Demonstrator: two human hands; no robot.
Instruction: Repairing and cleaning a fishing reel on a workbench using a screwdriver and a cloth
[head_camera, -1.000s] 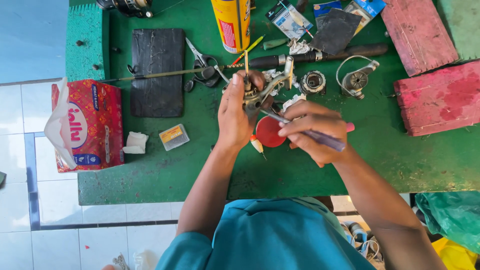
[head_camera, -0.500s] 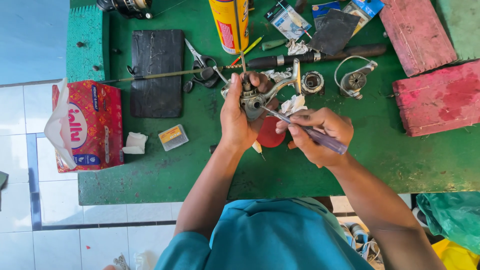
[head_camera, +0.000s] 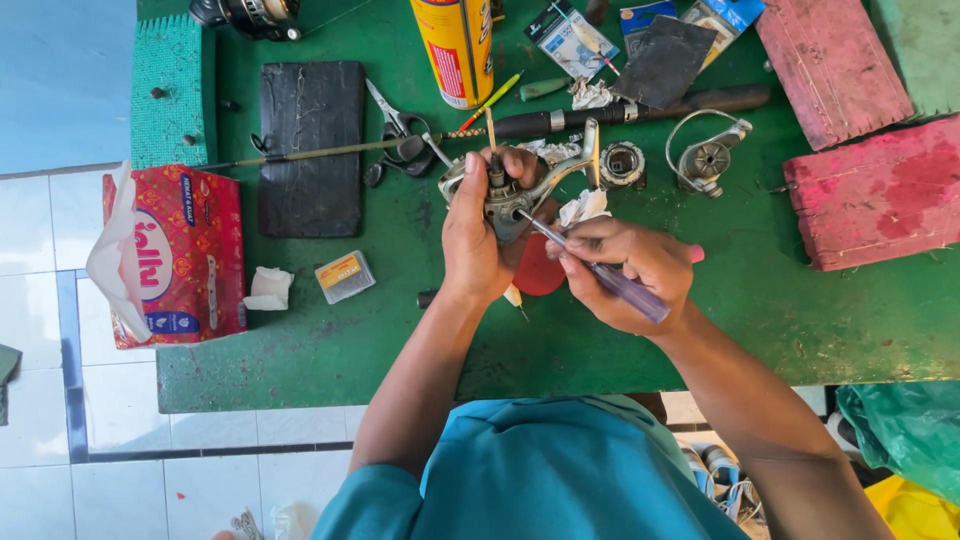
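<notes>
My left hand (head_camera: 478, 232) grips a grey metal fishing reel body (head_camera: 508, 196) above the green table (head_camera: 400, 330). My right hand (head_camera: 628, 272) holds a screwdriver (head_camera: 606, 278) with a clear purple handle, its tip set against the reel body. A round red lid (head_camera: 540, 270) lies under both hands. A scrap of white tissue (head_camera: 582, 208) sits just above my right hand.
A red tissue pack (head_camera: 185, 255) lies at the left edge beside a black mat (head_camera: 310, 150). Scissors (head_camera: 395, 125), a fishing rod (head_camera: 620, 112), a yellow spray can (head_camera: 455, 45), a reel spool (head_camera: 622, 163), a reel frame (head_camera: 705, 155) and pink blocks (head_camera: 880, 190) lie behind.
Both hands have shifted slightly toward the near edge, and the reel has turned in my left hand. The screwdriver tip stays at the reel.
</notes>
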